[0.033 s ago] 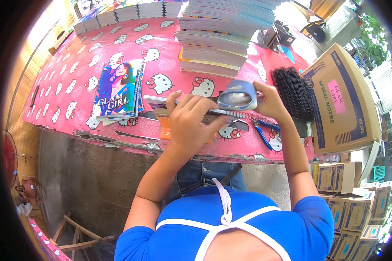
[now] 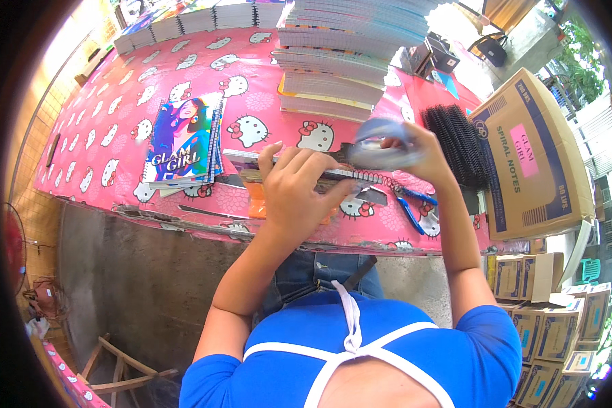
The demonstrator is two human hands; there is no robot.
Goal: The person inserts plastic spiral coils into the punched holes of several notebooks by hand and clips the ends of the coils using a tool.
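The person, in a bright blue top with white straps knotted at the back, stands against a table covered in a pink cloth printed with white cat faces. Just beyond the near edge lies a pair of blue-handled pliers, its handles pointing toward the person. An orange object, mostly covered, sits low beside the left wrist.

The left hand is closed over a thick notebook with a colourful cover edge, thumb on the near side and fingers across the top. This notebook is just above the table near its front edge, and a thin dark wire coil runs out from its right end toward the pliers. The right hand is curled around a blue-grey, ring-shaped tool, blurred, just above the coil; which fingers pass through its opening cannot be told.

To the left lies a small pile of spiral notebooks with a blue and purple picture cover. To the right, a bundle of black spiral coils rests beside a large brown cardboard carton with a pink label. Behind the hands rises a tall stack of white-paged notebooks, and farther back, at the left, stands a row of spiral-bound notebooks.
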